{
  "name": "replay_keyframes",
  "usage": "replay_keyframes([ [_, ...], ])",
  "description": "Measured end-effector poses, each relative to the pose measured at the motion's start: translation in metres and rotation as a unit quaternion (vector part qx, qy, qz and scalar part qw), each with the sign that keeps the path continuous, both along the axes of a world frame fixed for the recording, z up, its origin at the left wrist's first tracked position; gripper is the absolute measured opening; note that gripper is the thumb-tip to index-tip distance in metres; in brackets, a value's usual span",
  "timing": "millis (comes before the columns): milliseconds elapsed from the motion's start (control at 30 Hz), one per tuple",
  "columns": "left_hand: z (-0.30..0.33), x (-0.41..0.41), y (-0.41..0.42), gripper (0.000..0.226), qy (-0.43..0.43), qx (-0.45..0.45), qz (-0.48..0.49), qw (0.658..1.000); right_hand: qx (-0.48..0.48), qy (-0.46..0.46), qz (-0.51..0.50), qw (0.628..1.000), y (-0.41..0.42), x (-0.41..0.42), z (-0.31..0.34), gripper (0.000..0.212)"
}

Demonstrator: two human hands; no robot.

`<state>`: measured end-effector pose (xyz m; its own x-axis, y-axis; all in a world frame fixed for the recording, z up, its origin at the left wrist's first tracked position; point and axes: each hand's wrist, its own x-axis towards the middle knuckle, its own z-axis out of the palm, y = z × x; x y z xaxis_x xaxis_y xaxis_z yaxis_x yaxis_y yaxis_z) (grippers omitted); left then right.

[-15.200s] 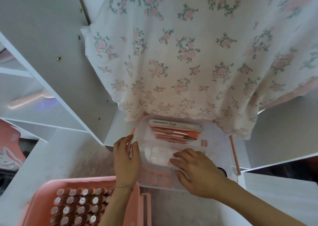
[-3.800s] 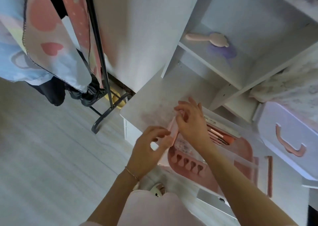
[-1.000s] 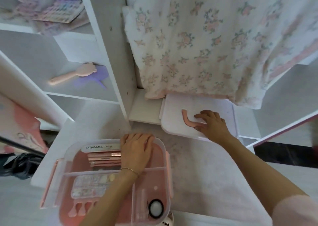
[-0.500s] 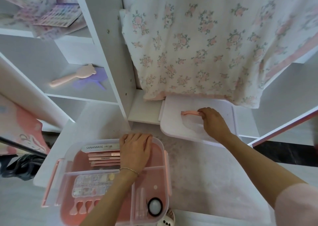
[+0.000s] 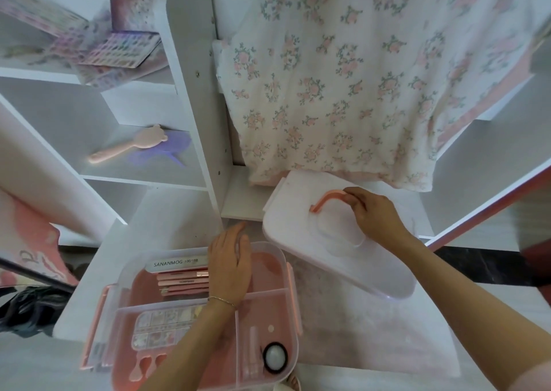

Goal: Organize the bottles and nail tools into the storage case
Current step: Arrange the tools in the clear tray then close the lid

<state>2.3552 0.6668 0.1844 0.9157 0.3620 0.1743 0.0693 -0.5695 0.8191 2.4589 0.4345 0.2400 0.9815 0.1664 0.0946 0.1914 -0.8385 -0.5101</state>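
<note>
The storage case [image 5: 289, 298], pink with a clear divided tray on top, sits low in the view. In the tray lie a grey nail file [image 5: 176, 263], several pink tools [image 5: 182, 283], a box of nail tips [image 5: 162, 328], pink toe separators [image 5: 143, 367] and a small round lamp [image 5: 275, 356]. My left hand [image 5: 229, 264] rests flat on the tray's far section, fingers apart. My right hand [image 5: 374, 216] grips the pink handle [image 5: 326, 201] of the white lid [image 5: 334, 256], which is tilted and lifted to the right of the case.
White shelves stand at the left, with a pink brush [image 5: 128, 147] on one and colour charts [image 5: 119, 49] above. A flowered cloth [image 5: 372, 77] hangs over the back. The case rests on a white surface [image 5: 372, 331] whose front edge is near.
My right hand has closed on the lid's handle and raised the lid, tilting it and drawing it nearer to the case. My left hand has slid slightly toward the tray's far rim.
</note>
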Motion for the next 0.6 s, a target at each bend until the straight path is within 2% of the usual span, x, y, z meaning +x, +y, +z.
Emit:
replay_keyframes([
  [100, 0.009, -0.002, 0.004, 0.035, 0.005, -0.103, -0.004, 0.995, 0.014, 0.031, -0.001, 0.999, 0.002, -0.009, 0.013, 0.031],
  [200, 0.024, 0.002, 0.016, 0.029, 0.02, -0.238, 0.008, 0.971, 0.022, 0.032, 0.015, 0.999, 0.014, -0.02, 0.026, 0.03],
  [300, 0.041, 0.0, 0.038, 0.026, 0.028, -0.309, 0.014, 0.951, 0.023, 0.02, 0.04, 0.999, 0.037, -0.035, 0.038, 0.029],
  [367, 0.049, -0.008, 0.053, 0.027, 0.04, -0.317, 0.009, 0.947, 0.023, 0.006, 0.061, 0.998, 0.057, -0.047, 0.046, 0.03],
  [500, 0.06, -0.04, 0.087, 0.024, 0.038, -0.258, 0.014, 0.965, 0.008, -0.044, 0.118, 0.992, 0.1, -0.073, 0.054, 0.03],
  [600, 0.067, -0.073, 0.113, 0.021, 0.032, -0.253, 0.031, 0.967, 0.011, -0.071, 0.167, 0.983, 0.132, -0.094, 0.052, 0.03],
])
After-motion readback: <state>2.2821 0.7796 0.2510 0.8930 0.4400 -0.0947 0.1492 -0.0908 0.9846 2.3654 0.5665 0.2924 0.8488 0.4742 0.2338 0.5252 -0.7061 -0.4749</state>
